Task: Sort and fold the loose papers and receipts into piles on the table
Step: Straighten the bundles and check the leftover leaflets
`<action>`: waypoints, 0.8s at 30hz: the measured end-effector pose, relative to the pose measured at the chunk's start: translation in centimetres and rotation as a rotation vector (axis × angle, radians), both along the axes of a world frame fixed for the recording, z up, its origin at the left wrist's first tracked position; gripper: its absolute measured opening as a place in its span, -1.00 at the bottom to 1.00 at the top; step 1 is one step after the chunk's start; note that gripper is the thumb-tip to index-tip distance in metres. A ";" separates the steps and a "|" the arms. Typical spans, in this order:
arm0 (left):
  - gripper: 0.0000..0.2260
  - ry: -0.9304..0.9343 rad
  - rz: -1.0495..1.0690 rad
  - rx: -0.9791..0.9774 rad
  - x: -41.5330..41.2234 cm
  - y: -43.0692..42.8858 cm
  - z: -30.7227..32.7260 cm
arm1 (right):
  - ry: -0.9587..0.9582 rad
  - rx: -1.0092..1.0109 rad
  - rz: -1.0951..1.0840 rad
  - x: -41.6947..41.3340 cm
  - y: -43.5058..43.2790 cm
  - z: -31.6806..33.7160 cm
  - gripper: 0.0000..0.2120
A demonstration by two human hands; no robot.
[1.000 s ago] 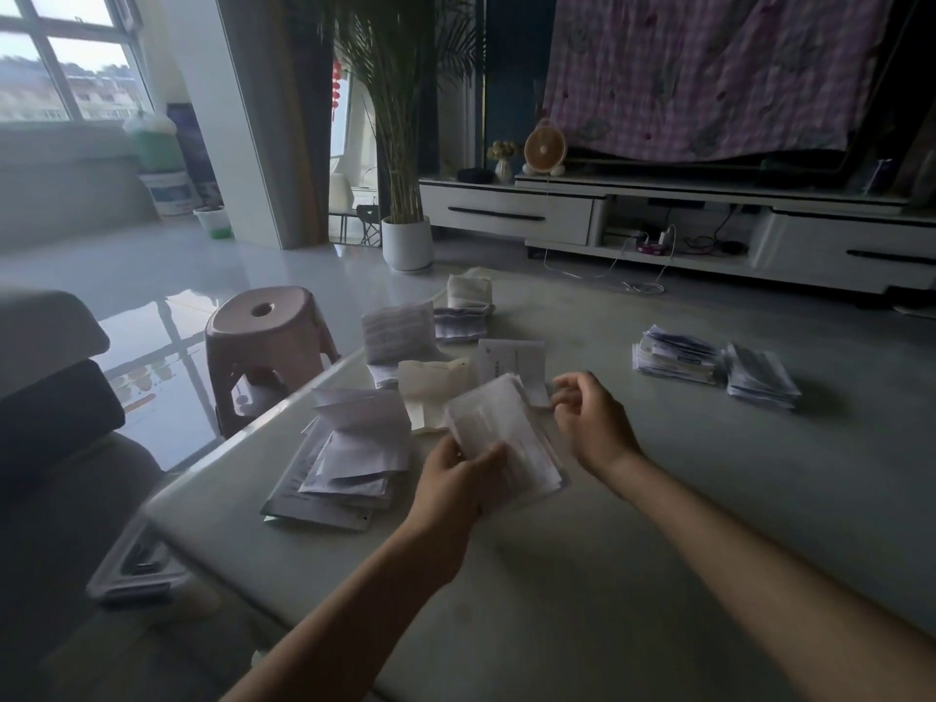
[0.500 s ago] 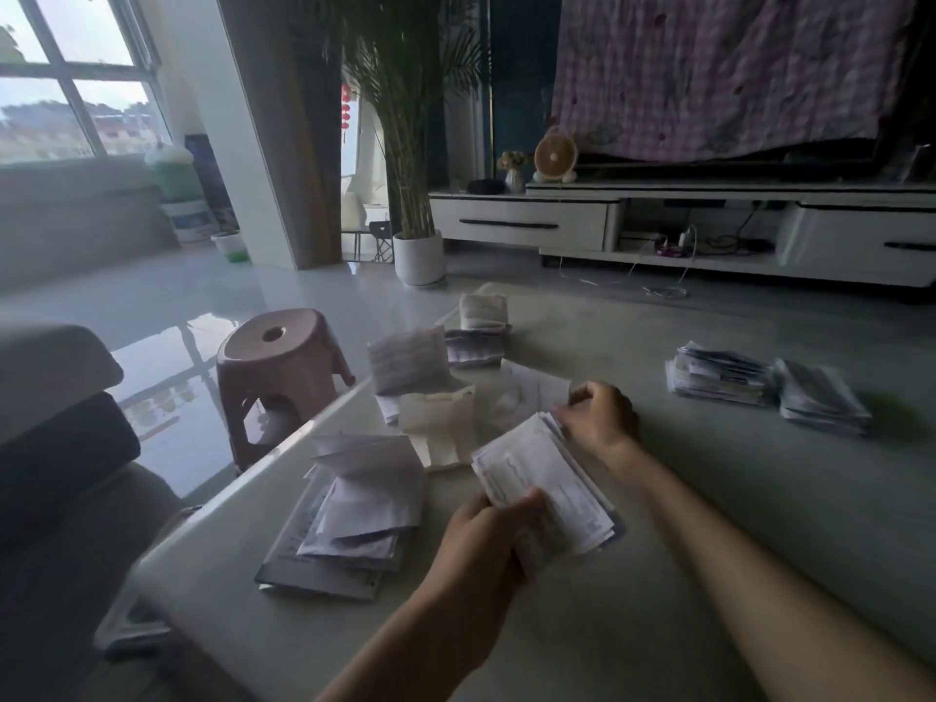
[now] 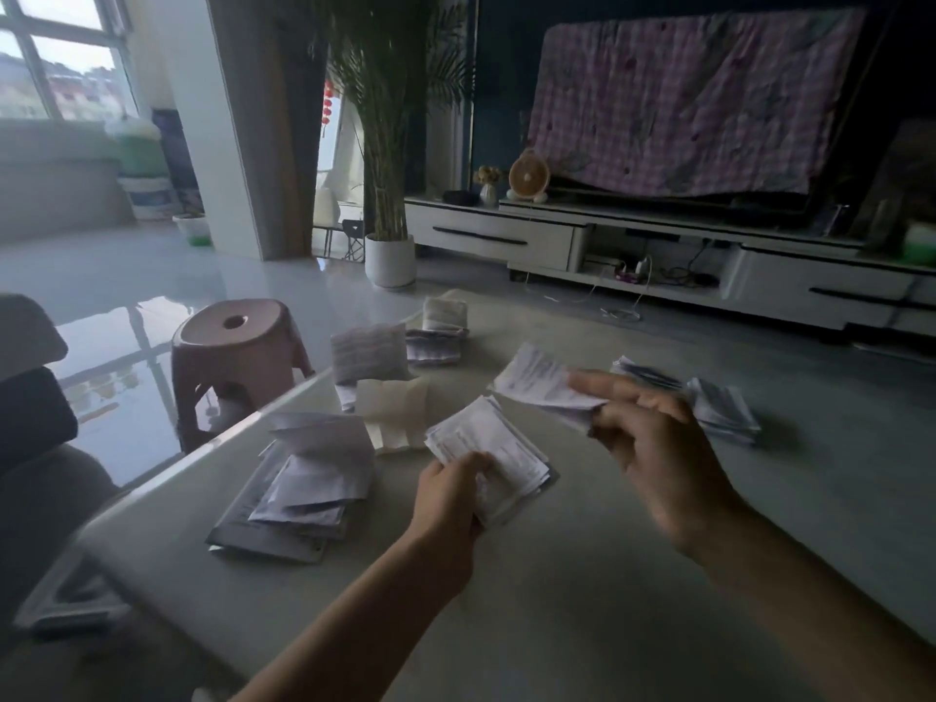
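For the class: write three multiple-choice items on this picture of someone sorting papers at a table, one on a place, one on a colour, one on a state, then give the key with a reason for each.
1. Where is the stool?
A. on the table
B. on the floor beyond the table's left edge
C. under the TV cabinet

2. What colour is the pot of the tall plant?
A. white
B. red
C. black

3. What is the right hand doing?
A. lying flat on the table
B. holding a paper lifted above the table
C. gripping the stool

Key:
1 B, it stands on the shiny floor beside the table.
2 A, the pot is plain white.
3 B, the fingers pinch a sheet in the air, while the left hand holds a stack.
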State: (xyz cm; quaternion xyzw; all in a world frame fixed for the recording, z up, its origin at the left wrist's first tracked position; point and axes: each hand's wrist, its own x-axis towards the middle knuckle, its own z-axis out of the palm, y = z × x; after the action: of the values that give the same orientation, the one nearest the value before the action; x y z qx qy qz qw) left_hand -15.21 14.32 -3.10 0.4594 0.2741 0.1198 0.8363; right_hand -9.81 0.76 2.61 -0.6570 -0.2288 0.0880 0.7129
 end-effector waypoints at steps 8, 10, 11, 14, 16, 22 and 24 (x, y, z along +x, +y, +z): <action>-0.77 -0.068 -0.090 0.064 -1.8 -2.1 0.9 | -0.113 -0.011 -0.039 -4.5 -2.7 -4.6 -0.75; -0.71 -0.092 -0.114 0.071 -1.8 -2.8 0.9 | -0.154 -0.034 -0.154 -3.6 -2.0 -5.1 -0.77; -0.69 -0.103 -0.119 0.068 -1.8 -2.9 0.7 | -0.219 -0.096 -0.197 -3.3 -1.5 -5.5 -0.78; -0.80 -0.101 -0.120 0.089 -1.4 -3.3 0.8 | -0.481 -0.311 -0.322 -3.1 -0.5 -6.4 -0.77; -0.78 -0.115 -0.100 0.053 -1.1 -3.3 0.9 | -0.579 -0.415 -0.377 -3.2 -0.2 -6.7 -0.76; -0.86 -0.208 -0.115 0.263 -0.6 -2.4 0.0 | -0.654 -0.547 -0.413 -2.6 0.6 -6.2 -0.79; -0.78 -0.243 -0.131 0.353 -0.4 -1.9 -0.1 | -0.530 -0.500 -0.382 -1.7 0.8 -5.6 -0.65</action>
State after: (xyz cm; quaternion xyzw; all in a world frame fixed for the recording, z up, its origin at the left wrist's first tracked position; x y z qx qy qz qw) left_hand -15.60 12.45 -3.24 0.5978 0.1156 0.1658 0.7757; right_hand -11.54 1.56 -3.01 -0.8405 -0.2500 -0.1655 0.4513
